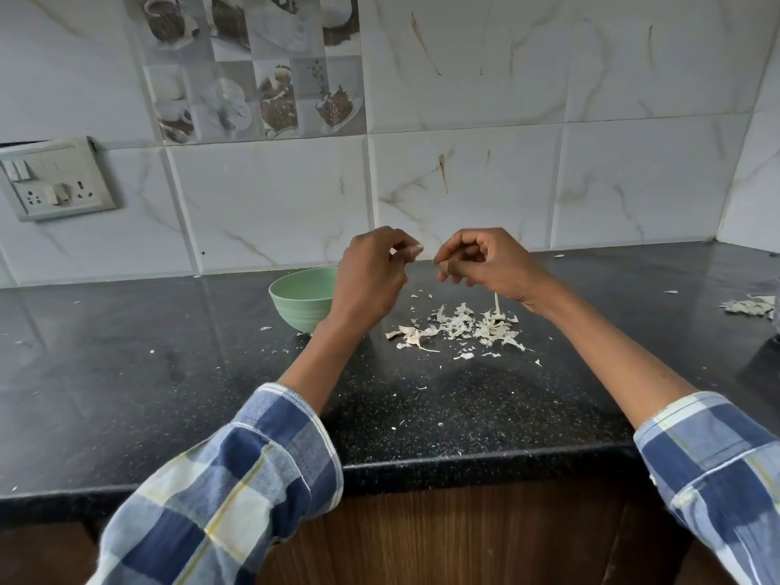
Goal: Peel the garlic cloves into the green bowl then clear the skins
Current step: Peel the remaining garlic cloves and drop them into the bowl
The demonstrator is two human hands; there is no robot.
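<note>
Both hands are raised above the black counter (169, 394), just right of the green bowl (301, 299). My left hand (371, 280) pinches a pale garlic clove (411, 251) at its fingertips. A small gap separates it from my right hand (485, 263), whose fingers are curled with thumb and fingertips pinched together; what they hold is too small to tell. A pile of white garlic skins (460, 329) lies on the counter below the hands, with a thin stalk (497, 304) standing out of it. The bowl's inside is hidden by its rim and my left hand.
A second, smaller heap of skins (751, 306) lies at the counter's far right edge. Tiny skin flecks are scattered over the counter. A tiled wall rises behind, with a switch and socket plate (55, 183) at left. The counter's front edge (422, 466) runs below my forearms.
</note>
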